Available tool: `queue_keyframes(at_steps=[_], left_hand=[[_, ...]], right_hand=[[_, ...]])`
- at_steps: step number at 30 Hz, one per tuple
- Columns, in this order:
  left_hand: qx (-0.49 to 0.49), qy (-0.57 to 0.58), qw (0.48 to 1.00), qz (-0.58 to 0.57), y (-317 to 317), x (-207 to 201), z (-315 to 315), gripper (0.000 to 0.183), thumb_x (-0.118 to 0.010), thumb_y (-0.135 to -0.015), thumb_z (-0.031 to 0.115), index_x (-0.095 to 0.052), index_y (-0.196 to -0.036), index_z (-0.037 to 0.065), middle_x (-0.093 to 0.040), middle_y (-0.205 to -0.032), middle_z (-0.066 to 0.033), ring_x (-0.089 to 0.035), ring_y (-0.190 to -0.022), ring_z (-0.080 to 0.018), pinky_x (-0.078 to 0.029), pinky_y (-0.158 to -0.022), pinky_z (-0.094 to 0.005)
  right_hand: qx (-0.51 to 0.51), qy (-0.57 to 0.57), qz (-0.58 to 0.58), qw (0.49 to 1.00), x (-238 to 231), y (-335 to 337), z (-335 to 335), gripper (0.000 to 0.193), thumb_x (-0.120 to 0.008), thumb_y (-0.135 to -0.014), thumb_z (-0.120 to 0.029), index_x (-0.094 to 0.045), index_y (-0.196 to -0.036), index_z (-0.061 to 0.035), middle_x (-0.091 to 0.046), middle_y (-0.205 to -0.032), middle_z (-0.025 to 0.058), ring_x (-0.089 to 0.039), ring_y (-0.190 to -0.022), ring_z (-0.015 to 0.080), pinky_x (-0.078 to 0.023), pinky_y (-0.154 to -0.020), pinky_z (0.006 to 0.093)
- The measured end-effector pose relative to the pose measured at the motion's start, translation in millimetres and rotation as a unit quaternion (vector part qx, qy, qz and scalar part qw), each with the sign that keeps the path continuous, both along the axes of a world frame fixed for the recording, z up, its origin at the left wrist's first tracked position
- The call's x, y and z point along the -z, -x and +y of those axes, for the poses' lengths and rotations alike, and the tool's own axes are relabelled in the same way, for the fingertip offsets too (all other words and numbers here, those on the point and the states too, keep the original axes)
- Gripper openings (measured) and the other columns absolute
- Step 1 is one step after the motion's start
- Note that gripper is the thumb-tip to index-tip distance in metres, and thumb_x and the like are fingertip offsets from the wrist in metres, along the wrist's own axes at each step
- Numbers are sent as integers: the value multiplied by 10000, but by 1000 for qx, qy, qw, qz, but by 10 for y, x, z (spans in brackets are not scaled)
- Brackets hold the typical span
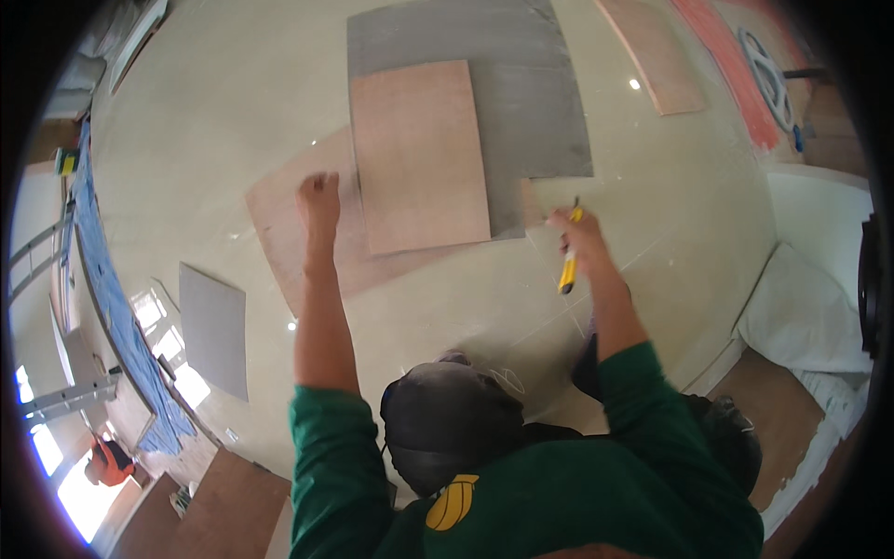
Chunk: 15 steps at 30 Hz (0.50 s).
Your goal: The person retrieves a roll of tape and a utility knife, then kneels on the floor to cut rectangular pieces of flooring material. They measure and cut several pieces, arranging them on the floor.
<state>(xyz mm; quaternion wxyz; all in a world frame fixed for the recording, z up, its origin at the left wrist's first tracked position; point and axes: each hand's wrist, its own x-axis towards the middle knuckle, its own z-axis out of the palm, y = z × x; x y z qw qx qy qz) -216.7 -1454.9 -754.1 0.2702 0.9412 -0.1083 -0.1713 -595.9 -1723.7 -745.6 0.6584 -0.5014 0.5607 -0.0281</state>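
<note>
My right hand [585, 244] is closed around a yellow utility knife [567, 272] with dark ends, just right of the notched corner of a large grey sheet [535, 93]. My left hand [319, 197] has its fingers curled in; whether anything is in them cannot be made out. It is over a thin reddish-brown board [279, 210] that lies askew on the floor. A smaller light-brown plywood piece [419, 154] lies on top of the grey sheet and that board. A narrow strip of brown shows at the notch, close to the knife hand.
Another brown board [656, 56] lies at the upper right, beside a red strip [731, 65]. A small grey panel [212, 326] lies left. Blue sheeting [107, 270] and ladders [70, 396] line the left side. A white draped sheet [801, 307] stands right. A person in orange [110, 461] is lower left.
</note>
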Motion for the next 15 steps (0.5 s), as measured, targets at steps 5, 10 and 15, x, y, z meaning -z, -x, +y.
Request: queue_keyframes(at_steps=[5,10,15], left_hand=[[76,68,984,-144,-724,-106,-662,362,-584,-928,327,-699,-1077,18,-682,-1082,-229,-633,-1030,-425,-487,-885,-465],[126,-12,986,-112,-1070,172,-1170,430,-598,-933,403,-712,-1169,62,-694,-1169,-196,-646,-1112,-375,-496,-951,-432],[-48,206,952,221,-1406,420,-1395,302,-591,-995,276,-678,-1112,12,-687,-993,-60,-631,-863,-150,-520,-802,-325]], right_hand=[[224,-51,-88,969,161,-255,812,586,-769,-865,-202,-440,-1325,-46,-630,-989,81,-517,-541,116,-458,-450,297],[221,9,-30,975,52,-305,982,537,-790,-867,-224,-469,-1265,-58,-638,-990,89,-484,-538,104,-479,-491,304],[307,-134,-80,939,-53,-314,1099,435,-755,-893,-241,-520,-1204,-49,-647,-997,96,-503,-538,111,-506,-515,325]])
